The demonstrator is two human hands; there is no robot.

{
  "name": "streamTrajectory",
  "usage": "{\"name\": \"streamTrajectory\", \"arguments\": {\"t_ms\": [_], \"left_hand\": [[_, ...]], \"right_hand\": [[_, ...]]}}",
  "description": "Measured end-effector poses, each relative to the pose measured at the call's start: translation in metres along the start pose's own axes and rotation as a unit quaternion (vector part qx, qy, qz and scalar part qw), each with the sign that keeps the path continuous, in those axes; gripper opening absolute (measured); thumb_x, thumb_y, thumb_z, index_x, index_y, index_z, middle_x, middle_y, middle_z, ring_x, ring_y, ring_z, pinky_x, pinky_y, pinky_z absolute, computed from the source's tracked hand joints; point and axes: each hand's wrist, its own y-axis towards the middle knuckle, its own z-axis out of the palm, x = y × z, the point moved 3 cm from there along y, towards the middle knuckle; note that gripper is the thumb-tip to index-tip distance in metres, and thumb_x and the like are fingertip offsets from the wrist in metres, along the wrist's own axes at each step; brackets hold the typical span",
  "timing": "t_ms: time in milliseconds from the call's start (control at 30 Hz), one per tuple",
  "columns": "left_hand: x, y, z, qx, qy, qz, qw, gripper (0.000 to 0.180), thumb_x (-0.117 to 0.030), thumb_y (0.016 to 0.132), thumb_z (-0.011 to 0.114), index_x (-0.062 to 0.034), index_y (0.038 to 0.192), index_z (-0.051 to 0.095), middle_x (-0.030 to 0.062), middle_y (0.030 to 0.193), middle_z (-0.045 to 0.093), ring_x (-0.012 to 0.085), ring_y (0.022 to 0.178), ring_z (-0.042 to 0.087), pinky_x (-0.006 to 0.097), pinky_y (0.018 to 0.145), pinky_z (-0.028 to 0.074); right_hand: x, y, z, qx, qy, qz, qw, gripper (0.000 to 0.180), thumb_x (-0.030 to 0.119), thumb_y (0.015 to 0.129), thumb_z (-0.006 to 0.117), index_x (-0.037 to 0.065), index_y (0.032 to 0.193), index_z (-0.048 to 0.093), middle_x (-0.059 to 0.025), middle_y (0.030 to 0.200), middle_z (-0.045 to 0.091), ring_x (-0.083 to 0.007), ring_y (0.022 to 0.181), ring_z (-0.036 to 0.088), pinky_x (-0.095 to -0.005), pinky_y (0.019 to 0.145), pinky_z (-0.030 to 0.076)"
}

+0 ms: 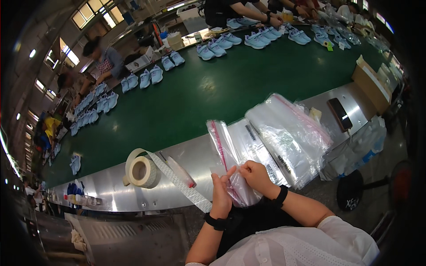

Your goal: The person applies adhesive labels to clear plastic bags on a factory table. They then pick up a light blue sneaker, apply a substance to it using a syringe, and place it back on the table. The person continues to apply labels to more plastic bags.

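My left hand is over the near edge of the metal ledge, thumb and index finger closed around a small pale label. Close beside it, my right hand is pinched shut; its fingertips hide whatever is between them. Under both hands lies a clear plastic zip bag with a red seal line. To its right, more clear bags with dark print lie fanned out. A roll of white labels stands to the left, its loose strip running to my left wrist.
A red-tipped pen-like object lies near the roll. A phone with a cable and an open carton are at right. Beyond is a green belt, with pale blue shoes along its far side. Other people work there.
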Motion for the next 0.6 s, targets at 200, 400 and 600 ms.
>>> {"name": "streamTrajectory", "arguments": {"t_ms": [200,400,600], "left_hand": [[0.006,-0.001,-0.011,-0.030,-0.043,0.006,0.999,0.080,-0.058,0.093,0.011,0.0052,0.126,0.047,0.0163,0.127,0.048,0.0230,0.117,0.044,0.034,0.103,0.030],[-0.009,-0.021,-0.041,-0.145,0.014,0.062,0.987,0.056,-0.043,0.097,0.032,0.0059,0.120,0.047,0.0151,0.121,0.051,0.0209,0.113,0.048,0.035,0.097,0.038],[-0.047,0.006,0.017,0.135,-0.057,0.124,0.981,0.043,-0.030,0.095,0.039,0.0069,0.116,0.046,0.0209,0.114,0.053,0.0306,0.111,0.051,0.043,0.096,0.041]], "right_hand": [[0.003,-0.002,-0.002,0.027,0.100,0.081,0.991,0.020,0.015,0.085,0.054,-0.003,0.078,0.059,-0.0093,0.062,0.059,-0.0152,0.055,0.056,-0.0281,0.053,0.044],[-0.005,-0.006,-0.019,-0.023,0.195,0.086,0.977,0.020,0.015,0.087,0.053,-0.003,0.080,0.057,-0.0061,0.066,0.058,-0.0103,0.054,0.053,-0.0255,0.052,0.044],[0.008,-0.010,-0.009,0.040,0.144,0.035,0.988,0.015,0.013,0.088,0.053,-0.001,0.083,0.057,-0.0014,0.066,0.054,-0.0071,0.059,0.050,-0.0217,0.054,0.041]]}}
